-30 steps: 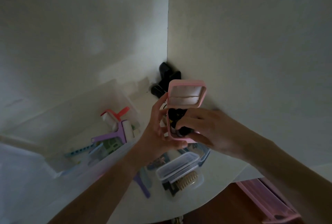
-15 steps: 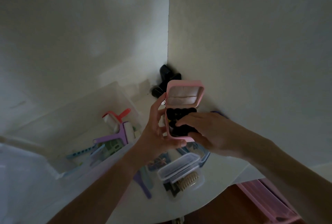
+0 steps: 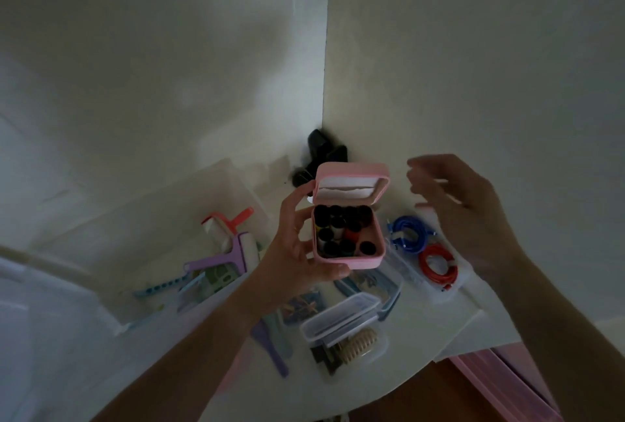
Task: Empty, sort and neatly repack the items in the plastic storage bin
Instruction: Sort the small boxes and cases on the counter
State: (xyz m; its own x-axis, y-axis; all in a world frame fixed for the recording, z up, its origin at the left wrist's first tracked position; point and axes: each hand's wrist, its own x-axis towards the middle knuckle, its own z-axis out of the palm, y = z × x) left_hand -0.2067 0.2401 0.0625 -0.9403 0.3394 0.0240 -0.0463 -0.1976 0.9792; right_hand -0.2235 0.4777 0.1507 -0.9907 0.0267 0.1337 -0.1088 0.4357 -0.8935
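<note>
My left hand [image 3: 297,252] grips a small pink box [image 3: 348,261] with its hinged lid [image 3: 351,181] up; several small dark spools and one red one fill it. My right hand [image 3: 470,215] hovers to the right of the box with loosely spread fingers, holding nothing. The clear plastic storage bin [image 3: 236,181] stands at the left on the white table and holds lint rollers, one with a red handle [image 3: 236,222] and one with a purple handle [image 3: 223,256], plus a blue comb [image 3: 159,286].
On the table lie a blue cable coil [image 3: 409,234] and a red cable coil [image 3: 438,266] in clear packs, a clear lidded container [image 3: 341,320], a beige hair claw [image 3: 358,347] and a purple comb [image 3: 270,350]. Black items [image 3: 321,154] sit in the wall corner. A pink lid [image 3: 500,384] lies lower right.
My right hand has come out of the pink box and moved up and right, uncovering the spools and the cable coils. My left hand still holds the box.
</note>
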